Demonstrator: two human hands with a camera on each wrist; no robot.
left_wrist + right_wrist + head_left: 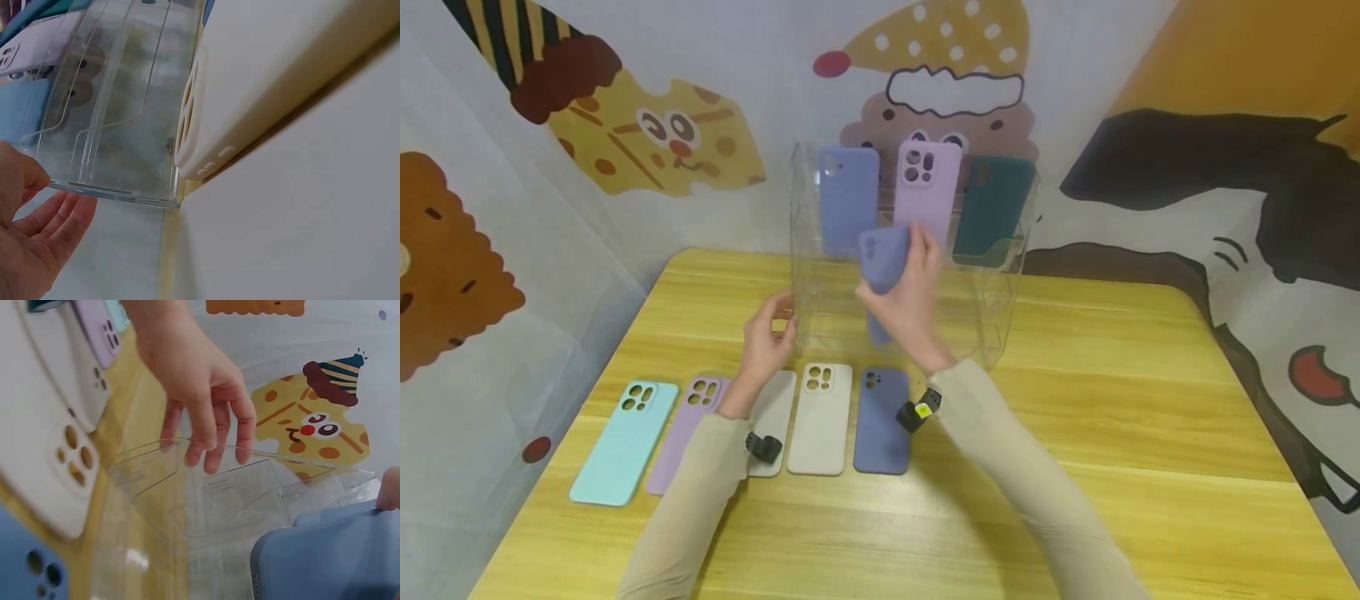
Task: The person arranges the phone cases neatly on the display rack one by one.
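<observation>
Sleeves (1030, 483) overhang a wooden table (1150, 400) before cartoon cloth (775, 50). Left hand (765, 343) pinches the rack (966, 308); right hand (912, 298) grips a case (882, 257).

The transparent plastic rack (970, 308) bears a rectangular periwinkle phone case (850, 200), lilac phone case (928, 196) and dark-green phone case (992, 208); behind it, white cartoon-printed cloth (775, 58).

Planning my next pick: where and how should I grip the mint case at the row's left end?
I'd pinch the mint case by its long edges, around the middle, from above: it lies flat, its camera cutouts at the far end. Lead in from its left, where the table is bare; the lilac case sits close on its right.
</observation>
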